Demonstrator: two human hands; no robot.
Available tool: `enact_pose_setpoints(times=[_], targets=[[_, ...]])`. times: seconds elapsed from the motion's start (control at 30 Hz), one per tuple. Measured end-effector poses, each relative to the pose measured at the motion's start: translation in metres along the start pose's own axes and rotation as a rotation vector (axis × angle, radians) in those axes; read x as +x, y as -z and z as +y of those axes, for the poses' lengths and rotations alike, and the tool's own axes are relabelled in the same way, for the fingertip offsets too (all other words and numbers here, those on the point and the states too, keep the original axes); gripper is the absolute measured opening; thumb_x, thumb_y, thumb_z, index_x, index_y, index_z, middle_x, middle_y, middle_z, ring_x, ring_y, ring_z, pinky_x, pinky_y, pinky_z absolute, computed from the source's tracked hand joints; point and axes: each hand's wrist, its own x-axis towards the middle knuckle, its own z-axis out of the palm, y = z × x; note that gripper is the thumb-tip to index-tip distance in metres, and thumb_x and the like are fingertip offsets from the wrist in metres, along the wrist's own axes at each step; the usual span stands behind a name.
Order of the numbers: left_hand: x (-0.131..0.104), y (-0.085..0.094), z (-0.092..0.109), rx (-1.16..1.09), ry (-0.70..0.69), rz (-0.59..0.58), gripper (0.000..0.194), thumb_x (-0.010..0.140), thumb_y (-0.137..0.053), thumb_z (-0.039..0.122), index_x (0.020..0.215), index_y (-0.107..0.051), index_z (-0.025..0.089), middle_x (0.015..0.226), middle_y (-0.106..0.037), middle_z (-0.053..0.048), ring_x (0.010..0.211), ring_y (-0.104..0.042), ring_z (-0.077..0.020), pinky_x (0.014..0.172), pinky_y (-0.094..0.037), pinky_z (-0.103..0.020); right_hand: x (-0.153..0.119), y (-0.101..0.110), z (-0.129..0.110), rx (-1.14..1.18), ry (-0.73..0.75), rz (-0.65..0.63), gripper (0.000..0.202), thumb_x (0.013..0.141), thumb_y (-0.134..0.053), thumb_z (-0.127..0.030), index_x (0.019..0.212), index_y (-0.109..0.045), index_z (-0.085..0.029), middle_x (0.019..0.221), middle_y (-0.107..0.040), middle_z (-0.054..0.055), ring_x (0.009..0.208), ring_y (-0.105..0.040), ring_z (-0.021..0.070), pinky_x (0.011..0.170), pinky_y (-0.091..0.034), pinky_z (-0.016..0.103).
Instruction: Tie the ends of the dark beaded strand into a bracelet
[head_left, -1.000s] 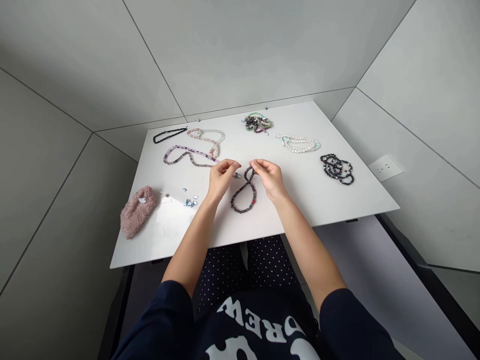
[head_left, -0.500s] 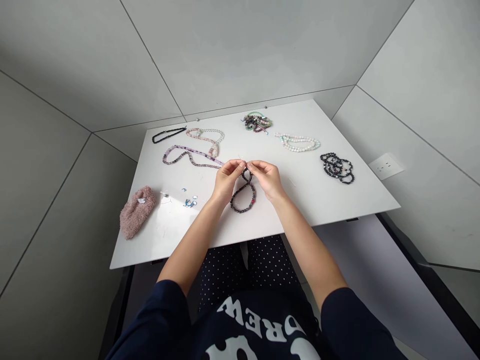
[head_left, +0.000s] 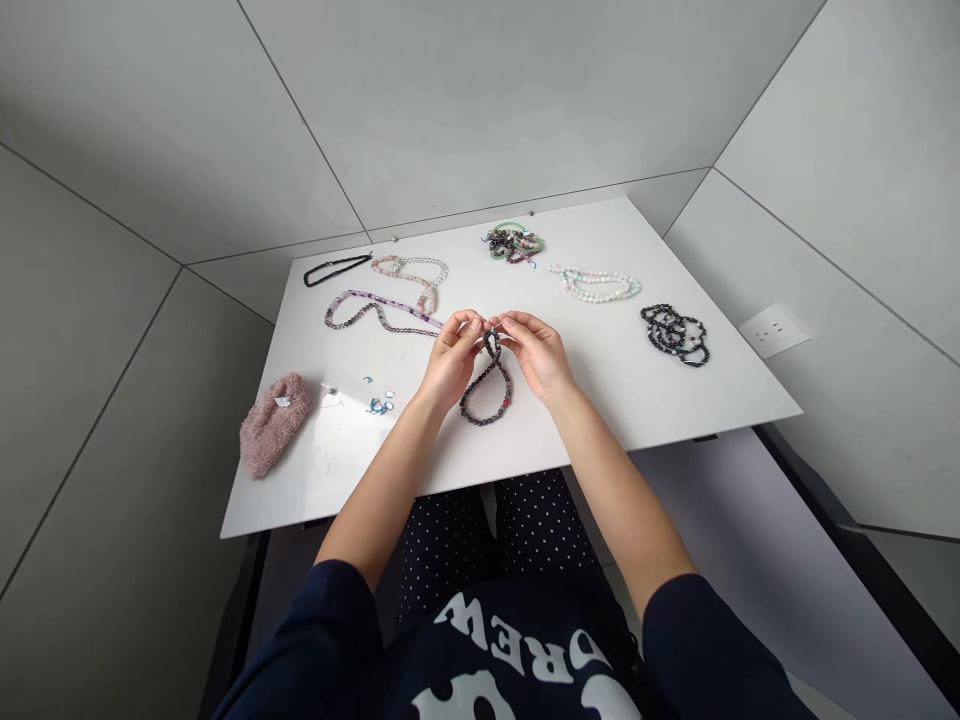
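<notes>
Dark bead strand (head_left: 496,368) has its top pinched between left fingers (head_left: 466,332) and right fingers (head_left: 519,327).

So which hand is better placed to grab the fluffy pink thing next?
Probably the left hand: it is nearer the fluffy pink thing than the right hand. Both are busy at the dark bead string, though.

- Large, smooth grey panels cover the back wall (head_left: 525,90), left wall (head_left: 82,370) and right wall (head_left: 870,190), split by thin dark seams (head_left: 302,118).
- A white socket plate (head_left: 772,331) sits low on the right wall.
- The white tabletop (head_left: 622,390) stands close to the back wall.
- Below it, a greyish-lavender surface (head_left: 757,540) has a dark edge.
- Light is soft (slightly brighter at the tabletop's left), with the left wall shadowed lower down.
</notes>
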Motion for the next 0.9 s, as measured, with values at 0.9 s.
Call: enact_pose_setpoints(times=[0.9], targets=[[0.0,0.012,0.007,0.64,-0.198,0.041,0.03,0.079,-0.077,0.043,0.097,-0.072,0.019,0.075,-0.071,-0.002,0.073,-0.066,-0.015,0.076,-0.05,-0.029,0.001,0.008,0.007,-0.487,0.179,-0.078,0.021,0.079,-0.074,-0.041,0.087,-0.079,-0.022,0.093,-0.079,0.006,0.09,-0.071,0.0232,0.083,-0.052,0.037]])
